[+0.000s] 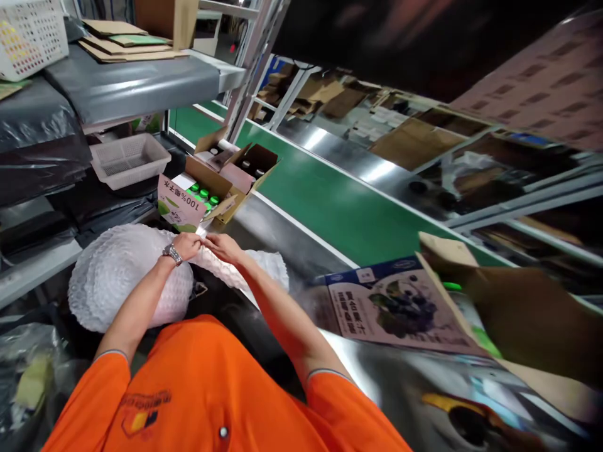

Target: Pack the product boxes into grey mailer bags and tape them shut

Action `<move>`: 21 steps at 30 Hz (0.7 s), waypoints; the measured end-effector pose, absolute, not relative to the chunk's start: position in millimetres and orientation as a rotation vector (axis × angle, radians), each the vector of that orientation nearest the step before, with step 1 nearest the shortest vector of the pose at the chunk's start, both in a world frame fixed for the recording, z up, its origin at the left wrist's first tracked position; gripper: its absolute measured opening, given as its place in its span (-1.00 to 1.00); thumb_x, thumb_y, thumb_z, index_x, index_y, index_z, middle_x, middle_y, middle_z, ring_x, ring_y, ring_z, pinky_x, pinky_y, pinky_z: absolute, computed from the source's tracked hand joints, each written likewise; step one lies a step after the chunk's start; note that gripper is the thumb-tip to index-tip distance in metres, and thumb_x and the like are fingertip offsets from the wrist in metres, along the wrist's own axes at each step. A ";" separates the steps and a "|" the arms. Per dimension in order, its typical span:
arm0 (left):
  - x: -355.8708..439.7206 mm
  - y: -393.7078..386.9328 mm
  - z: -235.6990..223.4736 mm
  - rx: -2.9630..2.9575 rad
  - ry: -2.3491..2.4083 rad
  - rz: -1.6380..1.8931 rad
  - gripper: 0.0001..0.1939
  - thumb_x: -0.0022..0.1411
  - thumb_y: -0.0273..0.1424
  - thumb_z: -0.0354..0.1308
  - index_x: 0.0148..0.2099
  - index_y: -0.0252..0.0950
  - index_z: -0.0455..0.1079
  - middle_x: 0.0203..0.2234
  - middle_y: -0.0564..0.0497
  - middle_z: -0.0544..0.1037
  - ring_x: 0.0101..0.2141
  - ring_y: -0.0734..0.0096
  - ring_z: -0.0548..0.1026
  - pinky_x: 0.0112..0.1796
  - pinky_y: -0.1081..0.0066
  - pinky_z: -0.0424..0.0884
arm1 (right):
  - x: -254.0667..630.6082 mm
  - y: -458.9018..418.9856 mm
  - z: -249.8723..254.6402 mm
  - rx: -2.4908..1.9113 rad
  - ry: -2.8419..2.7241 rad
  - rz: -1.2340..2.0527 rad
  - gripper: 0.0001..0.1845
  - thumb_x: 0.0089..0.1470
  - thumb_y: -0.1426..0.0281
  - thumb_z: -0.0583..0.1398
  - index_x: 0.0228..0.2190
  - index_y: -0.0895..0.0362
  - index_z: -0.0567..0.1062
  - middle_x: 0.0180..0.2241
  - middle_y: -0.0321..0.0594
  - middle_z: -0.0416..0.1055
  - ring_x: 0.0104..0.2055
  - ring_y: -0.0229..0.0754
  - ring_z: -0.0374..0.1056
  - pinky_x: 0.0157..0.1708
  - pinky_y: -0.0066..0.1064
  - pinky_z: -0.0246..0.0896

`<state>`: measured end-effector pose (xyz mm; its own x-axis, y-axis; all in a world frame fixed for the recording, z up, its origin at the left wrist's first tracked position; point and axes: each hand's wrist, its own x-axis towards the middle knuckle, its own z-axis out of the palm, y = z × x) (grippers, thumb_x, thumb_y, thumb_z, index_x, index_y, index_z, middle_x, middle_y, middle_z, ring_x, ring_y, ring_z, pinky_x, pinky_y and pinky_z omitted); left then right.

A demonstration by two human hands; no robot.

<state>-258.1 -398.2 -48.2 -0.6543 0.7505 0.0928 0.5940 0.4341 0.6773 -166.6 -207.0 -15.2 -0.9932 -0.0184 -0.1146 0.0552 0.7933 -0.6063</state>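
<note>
Both my hands meet at the edge of a white bubble wrap sheet that runs off a big roll of bubble wrap in front of me. My left hand, with a metal watch on the wrist, pinches the sheet with closed fingers. My right hand is closed on the same edge, touching the left one. Just beyond the hands stands an open cardboard box holding bottles with green caps.
A second open box with dark bottles sits behind the first. A white plastic basket rests on black film at the left. A green conveyor belt runs diagonally at the right. A printed blueberry carton and brown cardboard lie at the near right.
</note>
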 end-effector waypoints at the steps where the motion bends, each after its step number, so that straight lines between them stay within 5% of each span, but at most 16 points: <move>1: -260.9 -401.3 -45.4 1.155 2.466 1.080 -0.71 0.42 -0.41 0.17 -0.29 -0.26 0.70 -0.29 -0.12 0.76 -0.19 0.21 0.66 -0.09 0.30 0.49 | -167.7 -203.8 -15.7 0.084 2.867 -1.013 -0.53 0.40 0.04 0.09 -0.46 0.06 0.37 -0.51 -0.32 0.29 -0.41 -0.24 0.13 -0.34 -0.36 -0.07; 5: -273.7 -423.7 -37.9 1.004 2.537 1.261 -0.66 0.48 -0.37 0.13 -0.28 -0.30 0.69 -0.28 -0.16 0.77 -0.20 0.21 0.67 -0.07 0.28 0.50 | -153.9 -170.8 -22.4 0.385 2.869 -1.103 -0.50 0.37 0.05 0.04 -0.56 0.02 0.22 -0.57 -0.39 0.11 -0.45 -0.28 0.04 -0.34 -0.35 -0.05; 10: -274.7 -437.3 -35.4 0.928 2.512 1.346 -0.64 0.50 -0.26 0.10 -0.19 -0.27 0.69 -0.26 -0.12 0.78 -0.21 0.22 0.68 -0.07 0.29 0.53 | -129.5 -132.7 -15.6 0.693 2.890 -1.210 -0.35 0.27 -0.26 -0.01 -0.55 0.00 0.21 -0.57 -0.35 0.13 -0.44 -0.20 0.09 -0.39 -0.31 -0.01; 13: -265.6 -434.8 -31.2 1.023 2.415 1.269 -0.60 0.53 -0.21 0.09 0.15 -0.31 0.62 -0.17 -0.12 0.77 -0.12 0.25 0.69 -0.02 0.31 0.55 | -126.5 -136.4 2.7 0.674 2.878 -1.309 -0.27 0.22 -0.37 0.02 -0.51 0.02 0.27 -0.54 -0.33 0.17 -0.43 -0.21 0.09 -0.39 -0.31 0.01; 15: -258.2 -436.2 -27.9 1.146 2.327 1.123 -0.49 0.44 -0.18 0.25 0.32 -0.30 0.52 -0.17 -0.08 0.76 -0.13 0.25 0.69 -0.02 0.31 0.56 | -121.0 -148.4 15.9 0.604 2.859 -1.352 -0.25 0.18 -0.39 0.11 -0.48 0.04 0.35 -0.52 -0.35 0.19 -0.43 -0.23 0.09 -0.40 -0.32 0.02; 18: -245.9 -445.0 -26.2 1.320 2.274 0.859 -0.47 0.11 -0.29 0.55 0.13 -0.28 0.64 -0.22 -0.07 0.74 -0.18 0.16 0.67 -0.05 0.25 0.56 | -98.9 -169.0 26.2 0.397 2.740 -1.440 -0.28 0.13 -0.35 0.26 -0.39 0.09 0.49 -0.50 -0.35 0.28 -0.42 -0.24 0.16 -0.39 -0.36 0.09; 21: -230.6 -456.9 -30.5 1.428 2.337 0.651 -0.89 0.21 -0.44 0.42 -0.18 -0.30 0.66 -0.17 -0.18 0.69 -0.13 0.08 0.63 -0.06 0.19 0.52 | -71.4 -176.0 15.1 0.061 2.315 -1.550 -0.27 0.15 -0.31 0.29 -0.21 0.13 0.63 -0.32 -0.20 0.55 -0.26 -0.12 0.43 -0.22 -0.30 0.36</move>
<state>-230.6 -456.9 -30.5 -0.4463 0.8941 -0.0379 0.7459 0.3951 0.5363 -71.4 -176.0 15.1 -0.9369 -0.1576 -0.3122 0.2286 0.3997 -0.8877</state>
